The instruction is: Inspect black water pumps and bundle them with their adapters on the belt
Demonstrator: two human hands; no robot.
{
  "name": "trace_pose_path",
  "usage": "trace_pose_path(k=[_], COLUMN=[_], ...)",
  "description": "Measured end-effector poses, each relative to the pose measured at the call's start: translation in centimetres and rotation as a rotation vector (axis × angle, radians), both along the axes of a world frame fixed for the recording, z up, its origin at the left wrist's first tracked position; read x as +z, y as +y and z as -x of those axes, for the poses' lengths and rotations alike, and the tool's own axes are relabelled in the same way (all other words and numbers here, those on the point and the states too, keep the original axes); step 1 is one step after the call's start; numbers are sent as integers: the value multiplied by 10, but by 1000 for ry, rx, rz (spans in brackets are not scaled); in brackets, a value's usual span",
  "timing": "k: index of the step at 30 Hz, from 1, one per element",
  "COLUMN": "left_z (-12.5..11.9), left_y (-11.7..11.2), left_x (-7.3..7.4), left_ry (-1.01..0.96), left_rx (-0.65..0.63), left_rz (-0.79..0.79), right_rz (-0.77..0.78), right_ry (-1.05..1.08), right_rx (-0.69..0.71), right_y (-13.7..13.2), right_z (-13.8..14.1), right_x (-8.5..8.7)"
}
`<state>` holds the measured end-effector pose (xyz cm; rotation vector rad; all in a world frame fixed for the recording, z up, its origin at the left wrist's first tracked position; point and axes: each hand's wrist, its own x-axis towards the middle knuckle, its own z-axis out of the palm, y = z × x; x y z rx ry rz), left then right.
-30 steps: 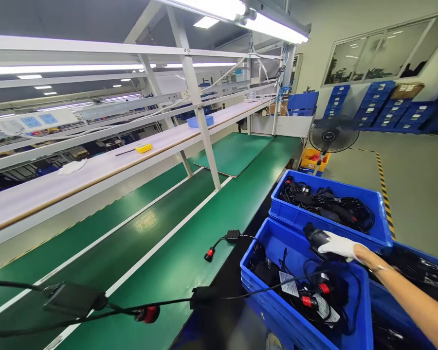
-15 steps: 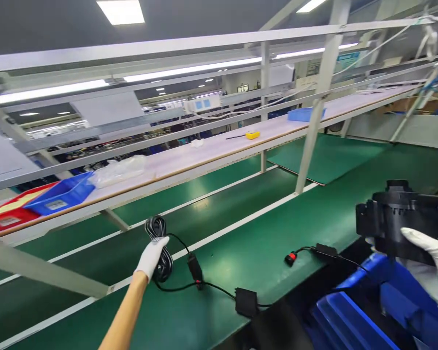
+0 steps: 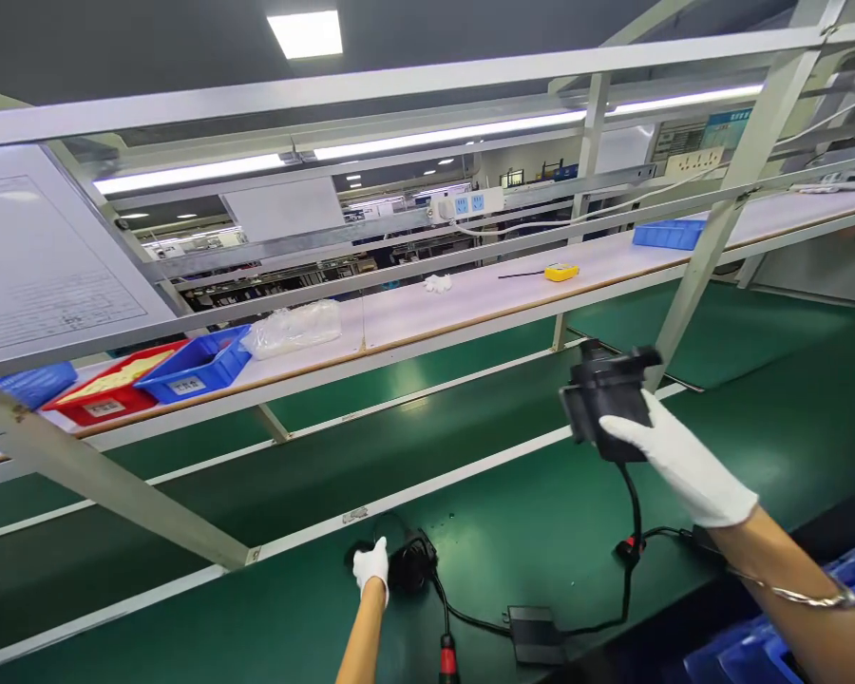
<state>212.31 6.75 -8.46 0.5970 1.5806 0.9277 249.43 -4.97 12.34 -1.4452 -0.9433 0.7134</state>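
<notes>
My right hand (image 3: 680, 465), in a white glove, grips a black plastic device (image 3: 605, 404) and holds it up over the green work surface. A black cable (image 3: 636, 508) hangs from the device down to the bench. Low in the middle, my gloved left hand (image 3: 371, 567) is closed on a coiled black cable (image 3: 411, 567) at bench level; its fingertips are partly hidden. Cords run from the coil to a black adapter box (image 3: 536, 635) and to a connector with a red ring (image 3: 448, 657). A second red-ringed connector (image 3: 628, 548) lies below the device.
Blue bins (image 3: 755, 651) stand at the lower right. On the raised shelf (image 3: 399, 318) sit a red tray (image 3: 114, 389), a blue tray (image 3: 198, 366), a clear plastic bag (image 3: 295, 328) and a yellow tool (image 3: 561, 273). A slanted post (image 3: 712, 237) rises at the right.
My right hand has lifted the black device from above the blue bins up and left over the bench. My left hand has lowered the coiled cable. The view has shifted left.
</notes>
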Motion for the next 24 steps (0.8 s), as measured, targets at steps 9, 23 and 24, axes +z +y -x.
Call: trace_pose_path(k=[9, 23, 24], left_z=[-179, -201, -200], left_y=[-39, -60, -64], left_x=[83, 150, 151], left_ry=[-911, -1385, -1459], left_rx=[-535, -17, -59], left_rz=[-352, 159, 214], right_rz=[433, 175, 150], right_ry=[-400, -199, -184], right_rx=[224, 439, 436], right_y=[19, -58, -60], right_z=[60, 55, 56], right_x=[-14, -92, -91])
